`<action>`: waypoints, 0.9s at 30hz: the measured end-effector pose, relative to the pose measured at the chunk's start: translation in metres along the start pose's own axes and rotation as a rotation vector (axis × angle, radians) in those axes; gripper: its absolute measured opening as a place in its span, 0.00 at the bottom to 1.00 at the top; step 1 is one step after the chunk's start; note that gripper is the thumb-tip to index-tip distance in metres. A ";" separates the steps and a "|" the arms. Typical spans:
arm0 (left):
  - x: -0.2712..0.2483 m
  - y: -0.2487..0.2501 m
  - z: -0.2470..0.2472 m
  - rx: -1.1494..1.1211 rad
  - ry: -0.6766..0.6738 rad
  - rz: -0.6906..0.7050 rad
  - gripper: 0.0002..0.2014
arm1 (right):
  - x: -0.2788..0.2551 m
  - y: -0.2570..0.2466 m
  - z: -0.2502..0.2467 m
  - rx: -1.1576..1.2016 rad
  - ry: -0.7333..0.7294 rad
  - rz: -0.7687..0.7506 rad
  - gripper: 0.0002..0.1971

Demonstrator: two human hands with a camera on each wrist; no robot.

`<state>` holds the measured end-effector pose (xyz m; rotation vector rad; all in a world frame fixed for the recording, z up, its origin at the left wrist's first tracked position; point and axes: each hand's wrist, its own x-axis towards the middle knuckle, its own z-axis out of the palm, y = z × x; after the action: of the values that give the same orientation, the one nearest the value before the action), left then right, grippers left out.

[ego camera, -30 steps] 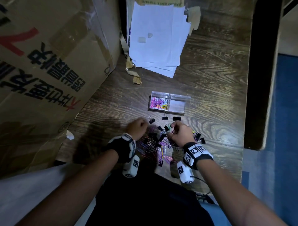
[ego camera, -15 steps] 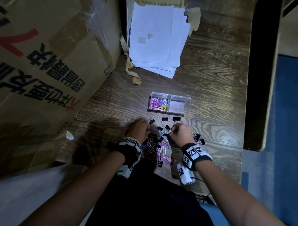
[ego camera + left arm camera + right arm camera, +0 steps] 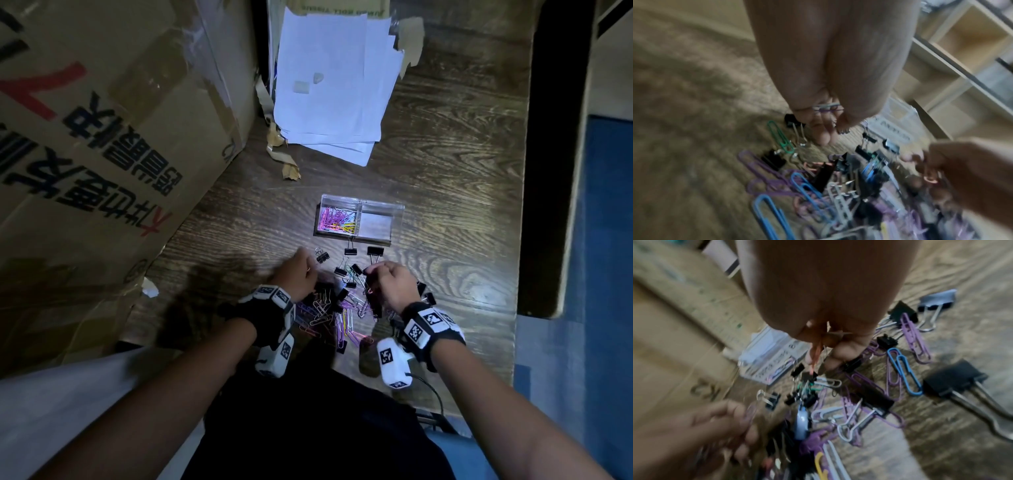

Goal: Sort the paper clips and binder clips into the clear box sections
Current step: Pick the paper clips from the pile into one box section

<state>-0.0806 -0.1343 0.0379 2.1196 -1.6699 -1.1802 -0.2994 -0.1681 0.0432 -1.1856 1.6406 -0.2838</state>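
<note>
A pile of coloured paper clips (image 3: 337, 317) mixed with black binder clips (image 3: 374, 250) lies on the wooden table, near its front edge. Behind it stands the clear two-section box (image 3: 394, 209); its left section holds paper clips (image 3: 337, 221), its right section looks bare. My left hand (image 3: 297, 274) hovers over the pile's left side with its fingers curled round a few paper clips (image 3: 826, 108). My right hand (image 3: 388, 281) is over the pile's right side and pinches an orange-pink paper clip (image 3: 815, 356).
A large cardboard box (image 3: 102, 137) leans along the left. A stack of white paper sheets (image 3: 335, 85) lies at the back of the table (image 3: 462, 205). Torn tape scraps (image 3: 286, 161) lie beside it. A dark upright panel (image 3: 555, 154) borders the right.
My left hand has shifted forward and left, toward the pile's far-left edge. The right hand has stayed over the pile, raised a little with its clip.
</note>
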 end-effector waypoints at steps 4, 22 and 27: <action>0.000 -0.001 -0.001 -0.132 0.001 -0.024 0.09 | 0.003 0.000 -0.004 0.337 -0.010 0.143 0.14; -0.012 -0.006 0.003 0.113 -0.081 0.017 0.07 | 0.002 -0.007 0.017 -0.516 0.045 -0.149 0.03; -0.010 -0.009 0.004 0.090 -0.052 0.013 0.10 | 0.002 -0.014 0.015 -0.584 -0.078 -0.020 0.08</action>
<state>-0.0778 -0.1210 0.0345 2.1448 -1.7888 -1.1876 -0.2788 -0.1714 0.0451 -1.6194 1.6953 0.2488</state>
